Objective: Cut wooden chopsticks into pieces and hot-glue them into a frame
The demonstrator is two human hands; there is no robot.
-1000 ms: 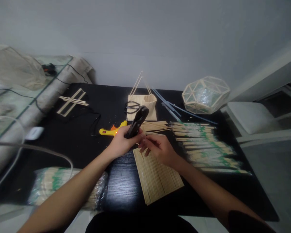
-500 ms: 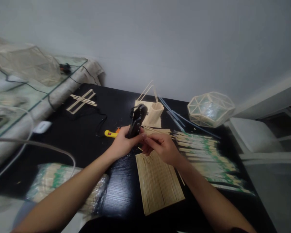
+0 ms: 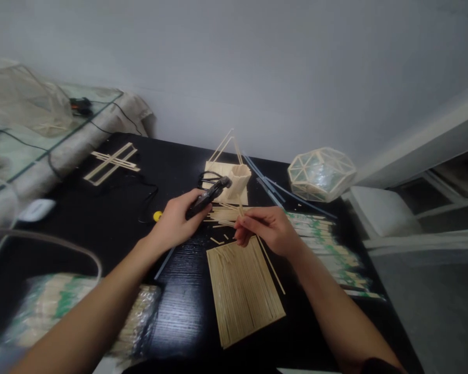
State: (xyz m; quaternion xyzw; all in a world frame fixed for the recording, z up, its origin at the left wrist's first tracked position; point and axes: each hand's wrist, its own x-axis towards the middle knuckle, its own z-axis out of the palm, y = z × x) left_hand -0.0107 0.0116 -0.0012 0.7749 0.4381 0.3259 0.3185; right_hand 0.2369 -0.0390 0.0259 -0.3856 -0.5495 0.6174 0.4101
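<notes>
Tool (image 3: 208, 198), single and black, clasped in left hand (image 3: 176, 221), at least one wooden stick (image 3: 241, 207) pinched in right hand (image 3: 268, 230).

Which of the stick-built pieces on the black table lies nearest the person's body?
The flat rectangular panel, its sticks laid side by side; the crossed frame, the base with the cup and the faceted frame all lie farther back.

Left hand (image 3: 172, 222): closed in a grip, forearm angled inward. Right hand (image 3: 271, 228): fingertips pinched, wrist raised, apart from the left.
</notes>
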